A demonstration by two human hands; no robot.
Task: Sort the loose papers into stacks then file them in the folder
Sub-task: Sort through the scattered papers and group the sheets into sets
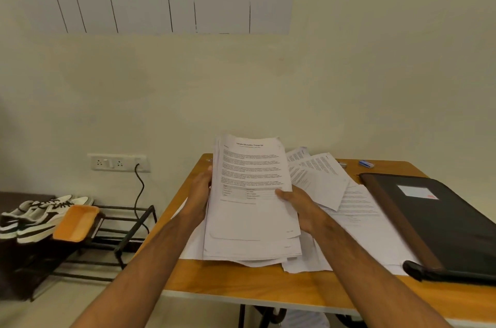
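Both hands hold a thick stack of printed papers tilted up over the wooden table. My left hand grips the stack's left edge. My right hand holds its right edge with the thumb on the top sheet, which bears a heading and text. More loose papers lie spread on the table under and to the right of the stack. A closed black folder with a white label lies at the table's right side, partly on the papers.
A small blue object lies near the table's far edge. Left of the table stands a black metal shoe rack holding white sneakers and an orange tray. A wall socket with a cable is behind it.
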